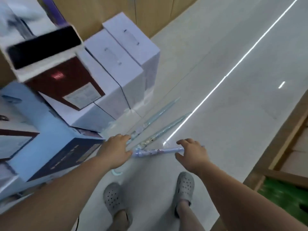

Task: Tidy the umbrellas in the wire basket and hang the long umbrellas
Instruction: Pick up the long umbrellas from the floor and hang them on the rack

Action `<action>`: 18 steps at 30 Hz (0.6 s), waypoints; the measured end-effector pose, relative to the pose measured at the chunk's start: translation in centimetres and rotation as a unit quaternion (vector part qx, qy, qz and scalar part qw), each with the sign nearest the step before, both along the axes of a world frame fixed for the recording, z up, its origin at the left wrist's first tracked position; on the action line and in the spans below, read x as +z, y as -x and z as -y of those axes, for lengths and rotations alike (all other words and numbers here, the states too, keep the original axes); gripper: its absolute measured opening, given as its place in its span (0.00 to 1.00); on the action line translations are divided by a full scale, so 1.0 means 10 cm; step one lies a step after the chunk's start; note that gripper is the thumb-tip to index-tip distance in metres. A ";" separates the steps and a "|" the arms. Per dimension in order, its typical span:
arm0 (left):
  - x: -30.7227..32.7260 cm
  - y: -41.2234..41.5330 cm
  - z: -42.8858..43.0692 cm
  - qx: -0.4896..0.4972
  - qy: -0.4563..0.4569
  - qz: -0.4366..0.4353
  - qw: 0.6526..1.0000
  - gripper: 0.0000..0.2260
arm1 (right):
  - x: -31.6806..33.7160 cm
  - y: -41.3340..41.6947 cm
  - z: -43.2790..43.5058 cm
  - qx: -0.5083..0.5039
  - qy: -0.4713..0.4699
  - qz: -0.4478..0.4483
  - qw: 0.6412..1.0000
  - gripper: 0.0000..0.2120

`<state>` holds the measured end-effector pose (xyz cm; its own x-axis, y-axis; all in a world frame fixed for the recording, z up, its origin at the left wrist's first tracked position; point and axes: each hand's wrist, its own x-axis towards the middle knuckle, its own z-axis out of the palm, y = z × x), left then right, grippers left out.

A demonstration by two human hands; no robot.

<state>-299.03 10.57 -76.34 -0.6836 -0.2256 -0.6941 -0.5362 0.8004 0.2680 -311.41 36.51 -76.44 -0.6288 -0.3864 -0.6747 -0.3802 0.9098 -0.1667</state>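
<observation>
Both bare forearms fill the foreground of the head view, reaching down over two grey perforated clogs (184, 186) planted on the pale glossy tiled floor (233, 90). Just beyond the clogs, the left hand (115, 151) and right hand (191, 153) hover with fingers (180, 142) spread and released, grasping nothing. Between the hands lies a short lilac plastic-wrapped umbrella (158, 151), crosswise, its right end touching or nearly touching the right hand; contact is too blurred to tell. Two long pale-blue clear-wrapped umbrellas (164, 129) stretch away from the clogs, side by side, their handle ends near the left hand. Left of the clogs stands a stack of white, maroon and blue cardboard boxes (113, 75). No wire basket or hanging rail shows. Judging by this, nothing is tidied or hung yet: all three umbrellas lie on the floor, and picking up looks about to begin.
</observation>
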 end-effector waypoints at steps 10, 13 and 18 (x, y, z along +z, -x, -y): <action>-2.72 -0.01 -0.43 0.021 -0.047 0.092 0.994 0.27 | -2.81 0.29 0.03 0.041 -0.029 0.106 0.993 0.27; -3.25 -0.03 -0.62 0.004 -0.059 0.100 0.993 0.29 | -3.40 0.21 -0.07 0.050 -0.021 0.099 0.994 0.25; -3.93 0.01 -0.81 0.101 -0.106 0.116 0.982 0.28 | -4.17 0.17 -0.18 0.083 -0.029 0.081 0.993 0.25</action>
